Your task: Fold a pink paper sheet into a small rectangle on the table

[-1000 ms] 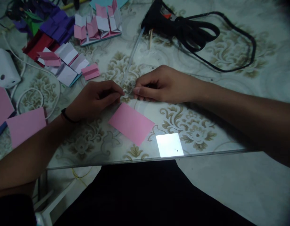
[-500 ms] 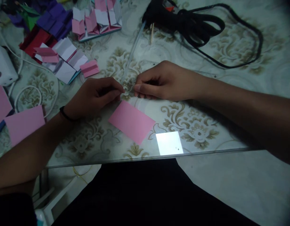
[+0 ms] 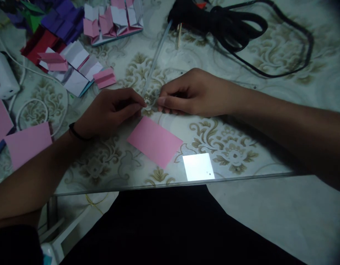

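A pink paper rectangle (image 3: 155, 142) lies flat and slanted on the patterned table, just below the space between my hands. My left hand (image 3: 110, 110), a black band at its wrist, rests above and left of the paper with its fingers pinched together. Facing it from the right, my right hand (image 3: 188, 94) is also closed, thumb against the curled fingers. Nothing can be made out in either hand. Between them, a thin translucent stick (image 3: 156, 57) reaches up toward a black bundle.
Folded pink and white paper pieces (image 3: 78, 68) and purple ones (image 3: 63, 22) fill the upper left. A white adapter (image 3: 3, 75), cables and pink sheets (image 3: 30, 143) lie at the left. A coiled black cord (image 3: 238, 31) is at the top right. The table's edge (image 3: 164, 185) runs below.
The view has shifted very slightly. Both hands keep nearly the same pose and place, and the pink paper has not moved on the table.
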`<move>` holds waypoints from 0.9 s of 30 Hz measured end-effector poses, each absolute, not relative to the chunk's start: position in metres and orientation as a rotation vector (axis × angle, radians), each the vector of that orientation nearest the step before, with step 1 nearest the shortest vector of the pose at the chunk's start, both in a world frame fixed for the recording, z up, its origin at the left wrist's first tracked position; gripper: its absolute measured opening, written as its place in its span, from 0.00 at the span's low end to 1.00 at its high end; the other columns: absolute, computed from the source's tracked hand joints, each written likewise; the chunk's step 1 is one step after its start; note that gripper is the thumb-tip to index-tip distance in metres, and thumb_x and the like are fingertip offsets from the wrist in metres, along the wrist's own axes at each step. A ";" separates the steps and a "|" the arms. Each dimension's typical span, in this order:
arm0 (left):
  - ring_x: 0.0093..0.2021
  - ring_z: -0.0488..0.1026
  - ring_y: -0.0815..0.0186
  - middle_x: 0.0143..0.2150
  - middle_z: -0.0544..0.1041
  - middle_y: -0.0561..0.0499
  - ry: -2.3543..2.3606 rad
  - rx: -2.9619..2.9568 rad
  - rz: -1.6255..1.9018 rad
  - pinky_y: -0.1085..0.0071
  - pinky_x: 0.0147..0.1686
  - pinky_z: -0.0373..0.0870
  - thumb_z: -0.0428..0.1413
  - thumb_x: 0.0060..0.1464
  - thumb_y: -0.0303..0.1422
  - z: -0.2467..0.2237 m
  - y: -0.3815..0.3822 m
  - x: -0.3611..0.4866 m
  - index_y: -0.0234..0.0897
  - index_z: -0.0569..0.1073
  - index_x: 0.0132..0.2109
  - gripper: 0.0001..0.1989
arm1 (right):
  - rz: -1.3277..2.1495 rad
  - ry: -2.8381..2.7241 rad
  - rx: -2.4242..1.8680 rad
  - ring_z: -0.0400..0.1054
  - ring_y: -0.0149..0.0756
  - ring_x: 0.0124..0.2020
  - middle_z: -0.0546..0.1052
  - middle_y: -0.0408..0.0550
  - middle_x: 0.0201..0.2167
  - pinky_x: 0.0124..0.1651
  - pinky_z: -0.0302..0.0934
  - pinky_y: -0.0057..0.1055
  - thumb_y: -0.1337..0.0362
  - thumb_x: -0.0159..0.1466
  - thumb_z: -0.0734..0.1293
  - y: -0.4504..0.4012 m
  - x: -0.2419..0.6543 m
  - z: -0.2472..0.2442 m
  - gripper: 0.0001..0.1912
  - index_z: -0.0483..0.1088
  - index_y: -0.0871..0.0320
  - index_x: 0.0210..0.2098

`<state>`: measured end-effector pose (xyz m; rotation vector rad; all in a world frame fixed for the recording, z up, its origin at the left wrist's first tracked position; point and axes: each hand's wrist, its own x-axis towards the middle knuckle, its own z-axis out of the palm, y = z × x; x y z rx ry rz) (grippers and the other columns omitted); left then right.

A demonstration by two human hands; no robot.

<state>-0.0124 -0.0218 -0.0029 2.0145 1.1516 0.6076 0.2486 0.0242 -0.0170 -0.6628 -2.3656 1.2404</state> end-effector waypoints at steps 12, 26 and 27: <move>0.30 0.76 0.67 0.32 0.82 0.53 1.123 2.068 0.627 0.72 0.29 0.71 0.60 0.63 0.32 -0.006 -0.020 -0.014 0.39 0.82 0.44 0.06 | 1.233 -2.363 -0.660 0.65 0.27 0.27 0.75 0.42 0.24 0.34 0.57 0.27 0.56 0.73 0.67 0.024 0.249 -0.018 0.17 0.77 0.62 0.35; 0.30 0.77 0.66 0.32 0.81 0.52 1.177 2.007 0.616 0.71 0.31 0.73 0.61 0.63 0.32 -0.003 -0.023 -0.012 0.41 0.82 0.43 0.05 | 1.199 -2.389 -0.678 0.66 0.27 0.27 0.76 0.42 0.24 0.35 0.59 0.27 0.54 0.74 0.64 0.024 0.249 -0.018 0.19 0.78 0.62 0.35; 0.31 0.77 0.66 0.33 0.82 0.52 1.188 2.013 0.607 0.71 0.30 0.74 0.61 0.63 0.33 -0.003 -0.023 -0.012 0.41 0.82 0.43 0.06 | 1.210 -2.390 -0.679 0.67 0.27 0.27 0.76 0.43 0.24 0.35 0.59 0.27 0.54 0.74 0.64 0.024 0.250 -0.018 0.19 0.78 0.61 0.36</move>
